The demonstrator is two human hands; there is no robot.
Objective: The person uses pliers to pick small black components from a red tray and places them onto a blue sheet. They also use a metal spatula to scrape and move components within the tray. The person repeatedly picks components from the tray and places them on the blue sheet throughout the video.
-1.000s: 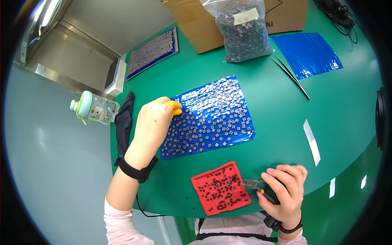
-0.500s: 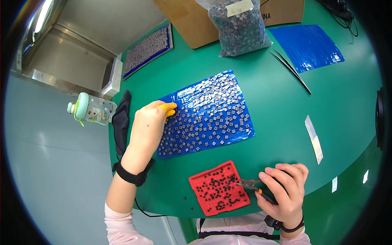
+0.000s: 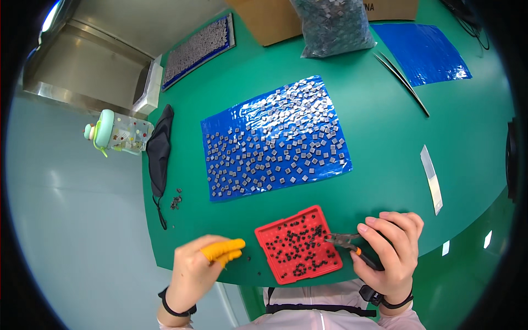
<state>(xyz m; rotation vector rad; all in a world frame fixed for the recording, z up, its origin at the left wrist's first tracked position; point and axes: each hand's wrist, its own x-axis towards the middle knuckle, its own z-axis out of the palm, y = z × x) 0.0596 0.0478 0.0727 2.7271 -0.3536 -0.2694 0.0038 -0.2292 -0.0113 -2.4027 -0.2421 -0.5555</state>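
My left hand (image 3: pixel 197 267), with yellow finger cots (image 3: pixel 223 249) on its fingertips, is over the near left of the table, just left of a red tray (image 3: pixel 263 231). Its fingers stretch toward the tray, and no held thing shows in them. My right hand (image 3: pixel 390 250) grips small pliers (image 3: pixel 360 254) with dark handles and an orange band. Their jaws reach over the tray's right edge, close to the small black pieces (image 3: pixel 300 242) scattered inside. Beyond the tray lies a blue sheet (image 3: pixel 223 121) bearing many small grey square pieces (image 3: pixel 286 146).
Tweezers (image 3: pixel 404 82) and another blue sheet (image 3: pixel 426 52) lie far right, a blade strip (image 3: pixel 432 180) nearer. At the back are a bag of pieces (image 3: pixel 333 30) and cardboard box (image 3: pixel 264 22). A black mask (image 3: pixel 159 151), dark bits (image 3: pixel 176 202) and bottle (image 3: pixel 124 132) are left.
My left hand has come away from the blue sheet's left side, moving nearer to beside the red tray. My right hand keeps the pliers at the tray's edge. The whole view has shifted slightly.
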